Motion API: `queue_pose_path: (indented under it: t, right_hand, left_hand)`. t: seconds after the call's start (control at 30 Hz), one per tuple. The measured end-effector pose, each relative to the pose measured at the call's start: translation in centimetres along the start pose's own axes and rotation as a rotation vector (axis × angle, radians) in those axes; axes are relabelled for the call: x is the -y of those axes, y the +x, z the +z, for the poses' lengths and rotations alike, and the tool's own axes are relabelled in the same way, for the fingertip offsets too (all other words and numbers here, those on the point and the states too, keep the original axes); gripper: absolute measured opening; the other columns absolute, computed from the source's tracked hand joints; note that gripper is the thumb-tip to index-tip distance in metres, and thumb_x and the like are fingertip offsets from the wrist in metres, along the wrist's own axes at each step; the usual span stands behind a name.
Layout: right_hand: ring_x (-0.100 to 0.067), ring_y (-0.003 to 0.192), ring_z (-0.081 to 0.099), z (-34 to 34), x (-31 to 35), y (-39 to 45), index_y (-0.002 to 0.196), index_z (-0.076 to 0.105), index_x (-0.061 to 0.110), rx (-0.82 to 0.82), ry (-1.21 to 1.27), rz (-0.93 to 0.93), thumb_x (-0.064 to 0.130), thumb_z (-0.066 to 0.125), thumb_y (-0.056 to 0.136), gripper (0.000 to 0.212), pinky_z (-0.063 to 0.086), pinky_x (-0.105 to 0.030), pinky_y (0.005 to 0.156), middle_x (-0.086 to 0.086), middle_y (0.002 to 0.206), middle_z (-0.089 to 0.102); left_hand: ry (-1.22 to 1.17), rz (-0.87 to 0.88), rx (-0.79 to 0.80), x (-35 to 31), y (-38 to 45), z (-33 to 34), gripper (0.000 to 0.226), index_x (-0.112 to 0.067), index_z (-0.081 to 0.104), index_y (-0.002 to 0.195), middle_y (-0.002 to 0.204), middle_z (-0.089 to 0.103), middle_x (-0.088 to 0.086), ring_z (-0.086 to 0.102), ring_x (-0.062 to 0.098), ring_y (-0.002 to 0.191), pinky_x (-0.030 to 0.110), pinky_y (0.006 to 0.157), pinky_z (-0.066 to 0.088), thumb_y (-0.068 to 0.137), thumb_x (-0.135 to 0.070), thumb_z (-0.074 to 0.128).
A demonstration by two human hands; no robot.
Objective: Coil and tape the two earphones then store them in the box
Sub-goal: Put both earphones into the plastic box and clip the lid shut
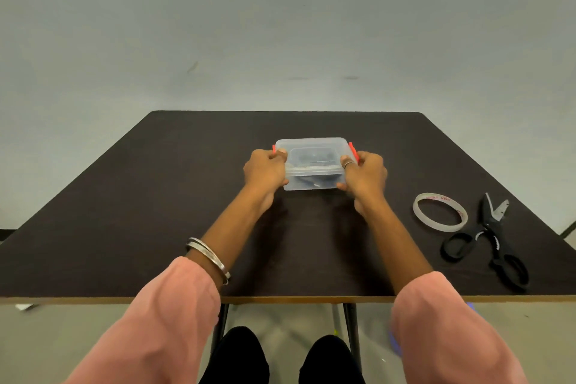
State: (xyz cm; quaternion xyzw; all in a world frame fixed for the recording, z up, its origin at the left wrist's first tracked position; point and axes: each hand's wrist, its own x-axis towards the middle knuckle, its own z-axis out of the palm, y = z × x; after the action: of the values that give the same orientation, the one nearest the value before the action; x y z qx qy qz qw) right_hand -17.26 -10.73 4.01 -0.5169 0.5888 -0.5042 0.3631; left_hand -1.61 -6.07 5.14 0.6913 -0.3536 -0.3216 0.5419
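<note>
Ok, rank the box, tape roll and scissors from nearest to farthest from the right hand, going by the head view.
1. Box: gripped by the right hand at its right end.
2. Tape roll: on the table, to the hand's right.
3. Scissors: beyond the tape, near the right edge.

Closed clear box (311,162) with red side clips, dark contents showing through, gripped at its ends by the left hand (265,170) and right hand (364,176) on the dark counter (156,212). Right of the right hand: tape roll (440,212); beyond it, black scissors (489,243), blades slightly parted.
</note>
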Motion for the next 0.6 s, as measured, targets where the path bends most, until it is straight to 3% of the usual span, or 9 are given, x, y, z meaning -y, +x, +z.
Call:
queue_pose_path:
  t: [0.07,0.17,0.3,0.37,0.47,0.6]
  right_hand:
    - [-0.013,0.069,0.061,-1.9,0.3,1.3,0.106,0.063,0.010,-0.083,0.081,0.000,0.015,0.059,0.093,0.015,0.060,-0.032,0.056,-0.005,0.099,0.061]
    - [-0.015,0.073,0.063,-5.5,0.6,3.9,0.112,0.063,0.006,-0.179,0.133,-0.002,0.012,0.060,0.092,0.021,0.061,-0.036,0.064,-0.003,0.098,0.062]
    - [-0.019,0.081,0.064,-10.8,0.0,7.8,0.115,0.063,0.001,-0.272,0.154,0.033,0.011,0.065,0.089,0.028,0.061,-0.029,0.061,-0.007,0.106,0.062]
    - [-0.021,0.086,0.063,-12.9,-0.5,9.3,0.113,0.063,0.002,-0.300,0.120,0.049,0.012,0.067,0.088,0.028,0.059,-0.026,0.064,-0.005,0.104,0.060]
    - [-0.023,0.089,0.060,-15.3,-1.8,11.2,0.115,0.062,0.003,-0.330,0.102,0.090,0.013,0.067,0.087,0.030,0.059,-0.032,0.075,-0.007,0.108,0.059]
    - [-0.026,0.092,0.061,-17.1,-3.6,13.5,0.120,0.061,0.005,-0.363,0.087,0.142,0.014,0.069,0.085,0.037,0.057,-0.025,0.063,-0.009,0.120,0.059]
  left_hand:
    - [-0.162,-0.009,0.145,-1.2,-0.5,1.8,0.037,-0.005,0.068,0.103,0.099,0.067,0.004,0.064,0.019,0.086,0.036,0.083,0.058,0.098,-0.036,0.048]
    - [-0.432,-0.100,0.370,-3.6,-1.6,4.6,0.043,-0.008,0.066,0.102,0.092,0.068,0.005,0.065,0.016,0.084,0.030,0.081,0.056,0.100,-0.043,0.042]
    - [-0.589,-0.276,0.580,-5.2,-1.7,9.0,0.070,-0.006,0.058,0.119,0.108,0.063,0.011,0.059,0.030,0.106,0.039,0.094,0.050,0.090,-0.066,0.037]
    - [-0.615,-0.335,0.649,-5.5,-1.6,11.5,0.083,-0.004,0.051,0.132,0.113,0.061,0.010,0.054,0.034,0.116,0.038,0.091,0.049,0.088,-0.071,0.032]
    - [-0.609,-0.365,0.701,-5.8,-2.0,14.7,0.088,-0.007,0.047,0.138,0.138,0.051,0.011,0.046,0.035,0.127,0.037,0.095,0.041,0.087,-0.074,0.023]
    - [-0.589,-0.385,0.730,-5.7,-1.9,18.0,0.090,-0.011,0.042,0.143,0.150,0.041,0.010,0.034,0.036,0.138,0.042,0.114,0.027,0.085,-0.077,0.022]
